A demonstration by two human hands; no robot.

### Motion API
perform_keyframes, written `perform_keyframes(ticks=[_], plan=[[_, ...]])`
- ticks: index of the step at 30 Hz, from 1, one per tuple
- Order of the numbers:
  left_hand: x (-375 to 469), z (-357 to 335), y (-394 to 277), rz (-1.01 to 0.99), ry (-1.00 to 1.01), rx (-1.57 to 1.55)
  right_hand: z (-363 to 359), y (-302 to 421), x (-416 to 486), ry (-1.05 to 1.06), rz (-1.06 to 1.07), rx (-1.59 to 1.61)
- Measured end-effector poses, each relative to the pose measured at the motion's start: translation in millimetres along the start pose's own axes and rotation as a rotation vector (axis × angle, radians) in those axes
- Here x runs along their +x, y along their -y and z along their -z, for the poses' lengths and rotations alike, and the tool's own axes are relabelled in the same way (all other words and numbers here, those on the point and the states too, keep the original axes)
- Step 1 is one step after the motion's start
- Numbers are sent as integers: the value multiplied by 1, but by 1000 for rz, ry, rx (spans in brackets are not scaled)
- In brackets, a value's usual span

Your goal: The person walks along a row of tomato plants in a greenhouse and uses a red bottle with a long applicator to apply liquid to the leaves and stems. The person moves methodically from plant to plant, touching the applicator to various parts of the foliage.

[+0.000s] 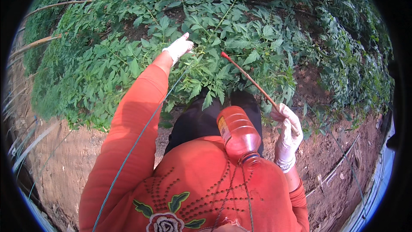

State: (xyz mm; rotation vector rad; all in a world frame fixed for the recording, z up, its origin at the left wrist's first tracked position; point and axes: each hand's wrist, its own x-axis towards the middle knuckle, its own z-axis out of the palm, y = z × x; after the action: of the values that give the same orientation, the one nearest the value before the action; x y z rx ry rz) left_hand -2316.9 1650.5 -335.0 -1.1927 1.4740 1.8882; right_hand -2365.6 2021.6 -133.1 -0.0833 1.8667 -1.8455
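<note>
My left hand (179, 48), in a white glove, reaches among the leaves of a tomato plant (222, 32). Its fingertips are beside small yellowish flowers or shoots (200, 51), and whether they pinch any stem cannot be made out. In my white-gloved right hand (288, 133) is a thin wooden stick (254, 82), held at its lower end. The red-coated tip (223, 54) of the stick points up and left, over the foliage. A clear plastic bottle (239, 132), tinted red, hangs by a cord (229, 190) against my front.
A taut blue twine (138, 140) slants past my left arm into the plants. More tomato foliage (347, 58) spreads on the right. Bamboo poles (37, 43) stick out at the left. Bare soil (70, 158) lies on both sides, with a thin stick (334, 169) at right.
</note>
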Motion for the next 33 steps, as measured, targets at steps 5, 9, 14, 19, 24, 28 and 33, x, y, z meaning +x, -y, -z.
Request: perform_keyframes(ticks=[5,9,14,19,24,28,33], plan=[[-66,31,9,-407,-315,-43,72,50,-54,-208,58,-240],[-155,37,61,-353,-428,0,146,88,-72,-461,135,-450],[-218,-56,111,-159,-72,-5,206,115,-50,-717,282,-471],[-153,-150,61,-295,6,56,175,74,23,-491,386,-478],[-56,-214,-20,-544,80,24,122,33,77,-354,305,-363],[13,-249,-62,-558,190,100,107,17,94,-247,214,-241],[81,-273,-71,-266,231,72,106,6,100,-207,150,-293]])
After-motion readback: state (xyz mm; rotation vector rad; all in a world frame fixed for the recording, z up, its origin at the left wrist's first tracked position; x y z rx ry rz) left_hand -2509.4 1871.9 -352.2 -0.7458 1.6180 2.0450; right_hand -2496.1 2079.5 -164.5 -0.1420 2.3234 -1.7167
